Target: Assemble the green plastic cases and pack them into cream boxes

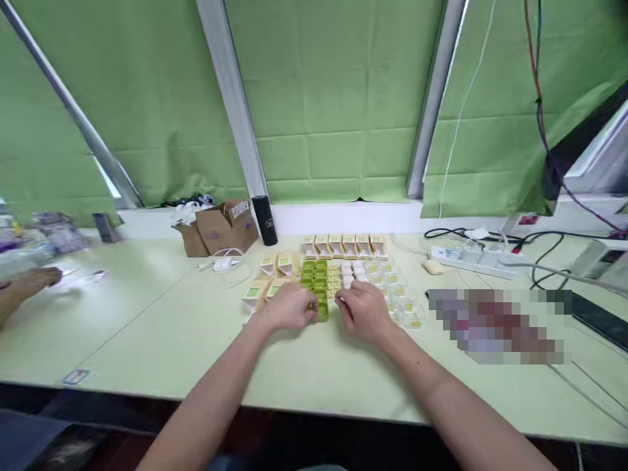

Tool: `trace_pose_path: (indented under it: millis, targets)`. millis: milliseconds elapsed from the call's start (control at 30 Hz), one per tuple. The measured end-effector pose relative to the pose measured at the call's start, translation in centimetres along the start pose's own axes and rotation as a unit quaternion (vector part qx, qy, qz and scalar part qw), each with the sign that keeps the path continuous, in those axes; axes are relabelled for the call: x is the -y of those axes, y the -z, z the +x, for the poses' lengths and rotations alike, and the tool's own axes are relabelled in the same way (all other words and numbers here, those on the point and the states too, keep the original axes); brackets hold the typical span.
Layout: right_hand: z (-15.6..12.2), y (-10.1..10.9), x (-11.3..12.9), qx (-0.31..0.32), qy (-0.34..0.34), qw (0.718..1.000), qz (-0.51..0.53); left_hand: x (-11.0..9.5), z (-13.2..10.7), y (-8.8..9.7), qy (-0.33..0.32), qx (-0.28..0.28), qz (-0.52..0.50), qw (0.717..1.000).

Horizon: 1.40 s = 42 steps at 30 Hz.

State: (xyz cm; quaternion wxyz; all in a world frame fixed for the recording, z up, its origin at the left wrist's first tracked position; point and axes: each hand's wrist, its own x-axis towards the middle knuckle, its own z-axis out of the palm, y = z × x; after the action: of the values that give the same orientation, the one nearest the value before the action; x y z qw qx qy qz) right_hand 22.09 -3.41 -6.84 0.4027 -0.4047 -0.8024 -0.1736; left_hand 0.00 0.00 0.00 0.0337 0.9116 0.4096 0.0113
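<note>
My left hand is closed, its curled fingertips at the near end of the small green square containers, touching the nearest one. My right hand has thumb and forefinger pinched together just right of it; whatever is between them is too small to see. Between the hands runs a column of small pale yellow pieces. White blocks sit beyond my right hand, partly covered by it. Clear plastic cups with yellow centres stand in rows to the right. Folded cardboard boxes with green labels lie by my left hand.
More small boxes line up behind. At the back stand an open cardboard box and a black cylinder. A white charger, a power strip and cables lie about. Another person's hand is at far left.
</note>
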Motion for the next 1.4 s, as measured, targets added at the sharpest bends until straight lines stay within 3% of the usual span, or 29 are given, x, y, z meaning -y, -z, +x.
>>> trace_pose_path:
  millis: [300, 500, 800, 967, 1133, 1267, 1400]
  targets:
    - [0.6, 0.1, 0.8, 0.020, -0.006, 1.000, -0.023, 0.5, -0.3, 0.1, -0.013, 0.008, -0.012, 1.000]
    - [0.4, 0.0, 0.6, -0.001, -0.013, 1.000, -0.022, 0.2, -0.3, -0.2, -0.034, 0.011, -0.005, 0.999]
    - [0.8, 0.7, -0.5, -0.041, -0.055, 0.998, 0.008, 0.2, 0.1, -0.2, -0.037, -0.028, -0.025, 0.999]
    - [1.0, 1.1, -1.1, -0.043, -0.081, 0.994, 0.055, -0.1, 0.8, 0.2, -0.037, -0.139, 0.013, 0.989]
    - [0.7, 0.6, -1.5, -0.042, -0.130, 0.983, 0.121, 0.2, 3.0, 0.0, -0.062, -0.274, 0.102, 0.954]
    - [0.7, 0.2, -1.9, -0.051, -0.172, 0.972, 0.149, 0.3, 4.4, -1.2, -0.115, -0.365, 0.155, 0.911]
    - [0.8, 0.1, -2.3, -0.055, -0.165, 0.970, 0.171, 0.0, 4.6, -2.9, -0.165, -0.422, 0.161, 0.877]
